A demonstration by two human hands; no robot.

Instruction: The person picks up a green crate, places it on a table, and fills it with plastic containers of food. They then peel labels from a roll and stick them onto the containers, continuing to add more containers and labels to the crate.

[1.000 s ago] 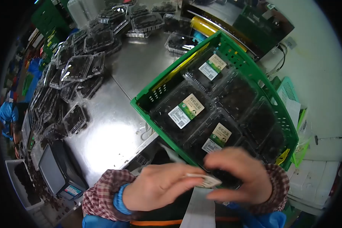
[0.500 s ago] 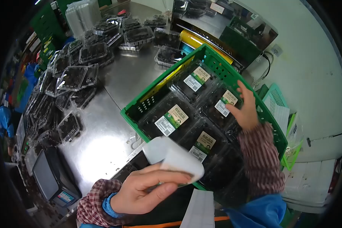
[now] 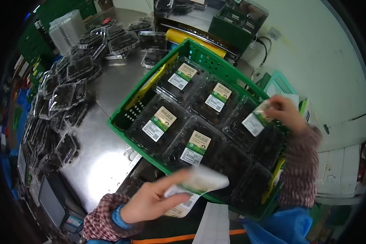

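My left hand (image 3: 152,203) pinches a folded strip of labels (image 3: 187,205) on white backing in front of the crate's near side, its upper end smeared by motion. Between the fingers of my right hand (image 3: 288,114) is a printed label (image 3: 255,121), tan and green with a white barcode part. It overlaps a clear-lidded plastic box (image 3: 236,124) with dark contents at the right of the green crate (image 3: 124,136). Several such boxes fill the crate. Labels sit on the lids of the back-left box (image 3: 171,87) and others beside it; the nearest dark boxes (image 3: 252,189) show bare lids.
Many more filled clear boxes (image 3: 67,95) are piled on the steel table (image 3: 110,89) at left. A dark scale (image 3: 55,199) stands front left, stacked empty trays (image 3: 67,32) at the back. A machine with a yellow roll (image 3: 195,42) is behind the crate.
My right hand, earlier spread over a labelled box, has moved right and now holds a label. The label strip in my left hand has swung and unfolded downward. The view has shifted right.
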